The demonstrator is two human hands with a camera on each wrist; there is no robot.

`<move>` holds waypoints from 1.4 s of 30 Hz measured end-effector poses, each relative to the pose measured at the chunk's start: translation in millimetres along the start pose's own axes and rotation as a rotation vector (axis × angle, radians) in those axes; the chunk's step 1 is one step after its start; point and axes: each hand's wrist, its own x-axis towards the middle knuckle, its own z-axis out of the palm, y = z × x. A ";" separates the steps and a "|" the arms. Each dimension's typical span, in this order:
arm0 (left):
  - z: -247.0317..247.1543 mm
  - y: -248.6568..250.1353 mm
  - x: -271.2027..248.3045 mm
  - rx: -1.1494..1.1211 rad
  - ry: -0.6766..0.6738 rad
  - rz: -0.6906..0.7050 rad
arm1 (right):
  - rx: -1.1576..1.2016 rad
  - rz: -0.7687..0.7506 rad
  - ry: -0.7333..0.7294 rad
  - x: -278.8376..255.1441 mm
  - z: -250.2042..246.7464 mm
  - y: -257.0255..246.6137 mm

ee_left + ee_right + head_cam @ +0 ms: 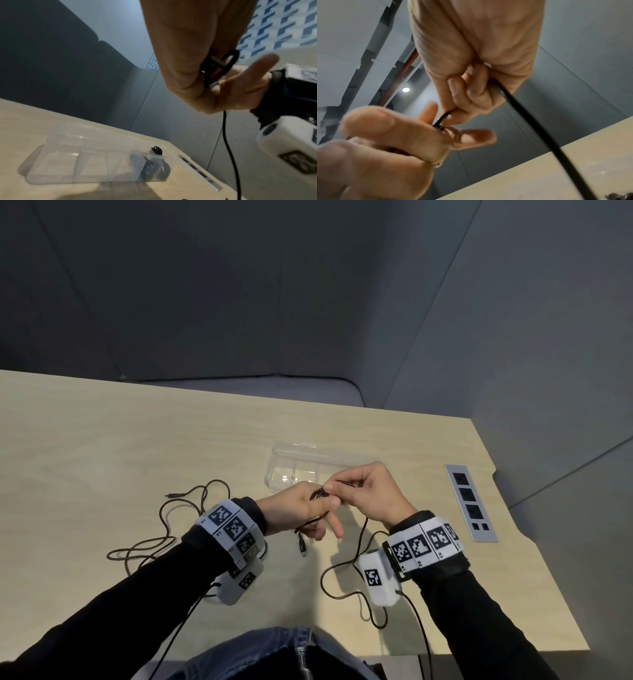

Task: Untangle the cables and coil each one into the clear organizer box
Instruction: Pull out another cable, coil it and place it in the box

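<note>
While a second cable [164,529] lies loose at nine o'clock on the table [102,446], the head view shows the left hand [301,508] curled round a small black coil [320,494], and the right hand [370,491] pinching the free strand to wind it.

The left wrist view alone shows the clear organizer box [72,159] at seven o'clock with a coiled cable [154,166] already in its end compartment.

The right wrist view shows the strand running through the curled right fingers [471,92]. Coiling is in hand; next, likely, more wraps, then a vacant compartment.
</note>
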 end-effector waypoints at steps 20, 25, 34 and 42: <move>-14.7 7.7 9.1 -0.727 0.411 0.146 | 0.309 -0.020 0.278 -14.4 30.9 23.2; -22.4 16.1 10.3 -0.888 0.682 0.224 | 0.131 0.032 0.062 -31.0 44.9 31.4; -22.3 -10.3 10.3 0.633 0.646 0.144 | -0.636 -0.215 -0.114 -41.7 13.3 -20.1; -8.6 -2.4 2.7 0.683 0.310 0.209 | -0.292 -0.240 0.160 -23.8 -6.6 -18.4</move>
